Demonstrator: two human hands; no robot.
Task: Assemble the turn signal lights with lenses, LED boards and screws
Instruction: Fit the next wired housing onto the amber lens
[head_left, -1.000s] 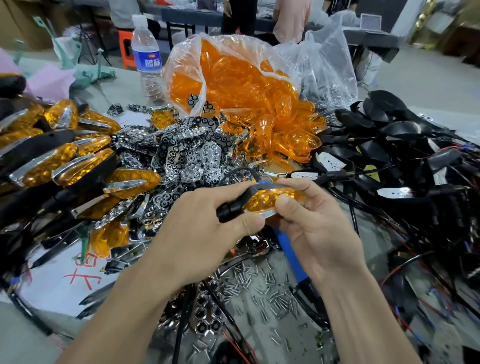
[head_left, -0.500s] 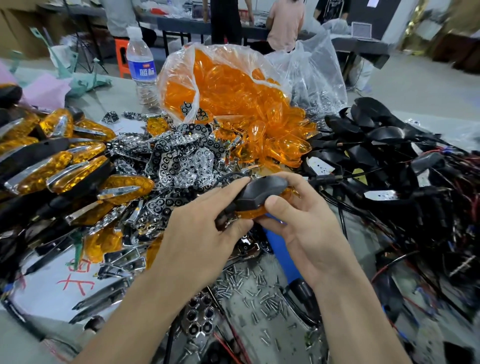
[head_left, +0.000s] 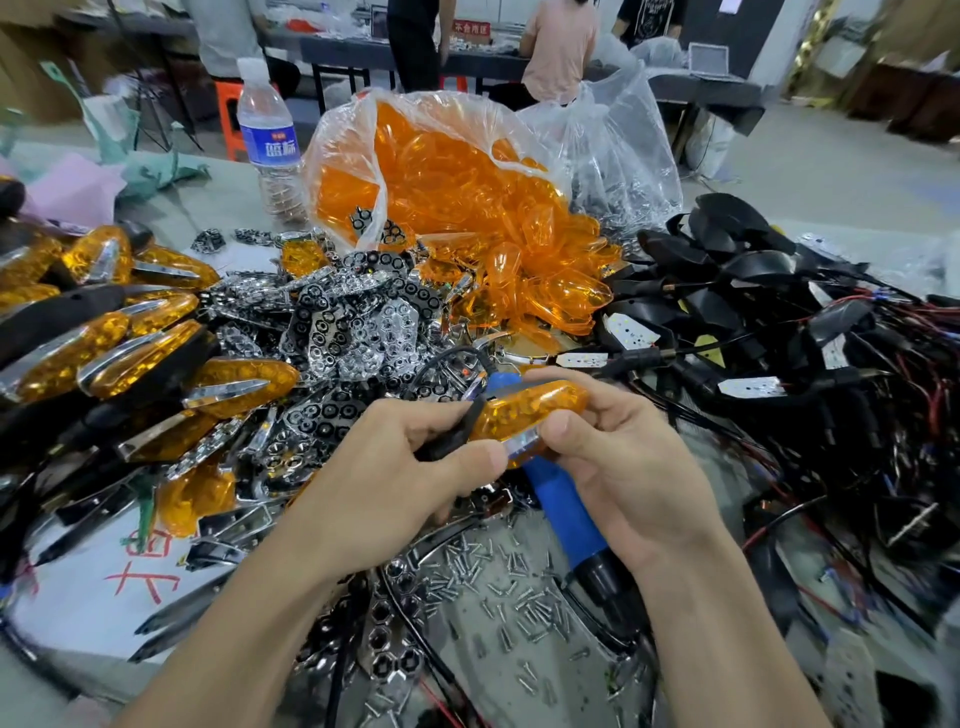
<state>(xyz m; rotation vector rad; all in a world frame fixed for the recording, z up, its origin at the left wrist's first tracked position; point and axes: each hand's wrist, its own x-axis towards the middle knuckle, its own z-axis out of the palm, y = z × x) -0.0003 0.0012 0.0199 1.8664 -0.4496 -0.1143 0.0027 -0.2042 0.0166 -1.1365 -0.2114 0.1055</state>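
Observation:
Both hands hold one turn signal light (head_left: 524, 415) above the table, its amber lens facing me and a chrome trim strip along its near edge. My left hand (head_left: 395, 483) grips its black stem end. My right hand (head_left: 618, 457) pinches the lens end between thumb and fingers. Under the hands lies a blue-handled screwdriver (head_left: 571, 525). Loose screws (head_left: 498, 577) are scattered on the table below. Loose amber lenses (head_left: 467, 202) spill from a clear bag behind. Chrome reflector pieces (head_left: 337, 327) are heaped in the middle.
Finished amber lights (head_left: 119, 338) are stacked at the left. Black housings with wires and white LED boards (head_left: 769, 332) pile up at the right. A water bottle (head_left: 270, 140) stands at the back. People stand at a far table.
The light has been rolled in my hands: half a second ago its black back faced me, now the amber lens faces up again. Both hands kept their hold.

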